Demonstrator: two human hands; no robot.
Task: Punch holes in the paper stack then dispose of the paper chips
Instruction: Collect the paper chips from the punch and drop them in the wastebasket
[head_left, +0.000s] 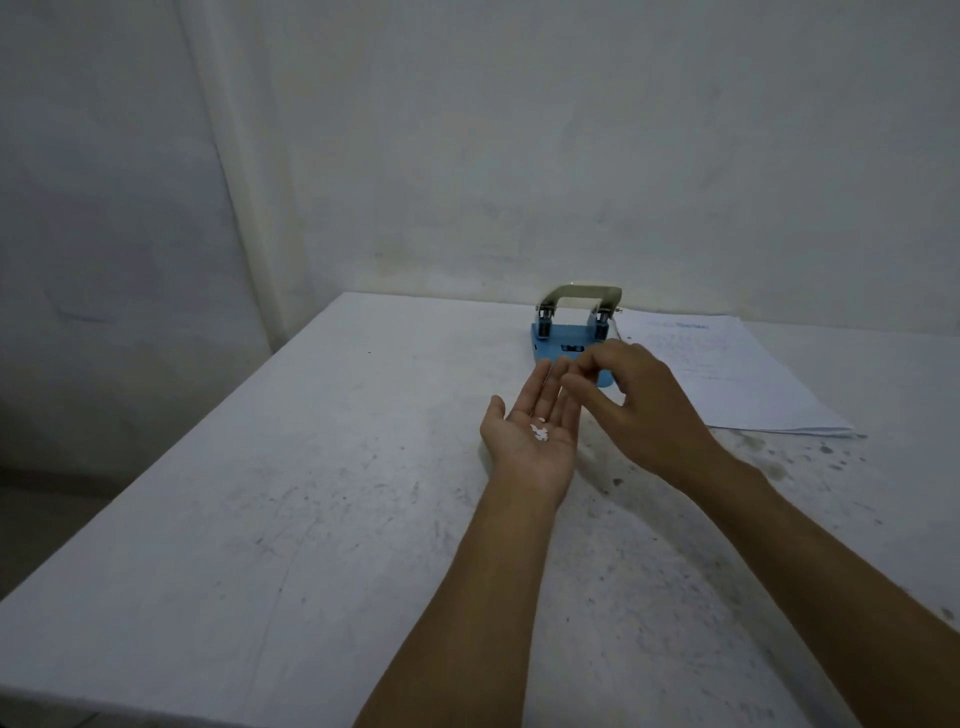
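My left hand (535, 426) lies palm up above the table, fingers together, with several small white paper chips (539, 432) resting in the palm. My right hand (639, 400) hovers just to its right, fingertips pinched together over the left fingers; whether a chip is between them I cannot tell. Behind both hands stands a blue hole punch (569, 335) with a cream lever, upright. The white paper stack (727, 374) lies flat to the right of the punch, printed side up.
The white table (311, 493) is scuffed, with dark specks at the right near the stack. Its left edge runs diagonally down to the front left corner. A plain wall stands close behind the punch.
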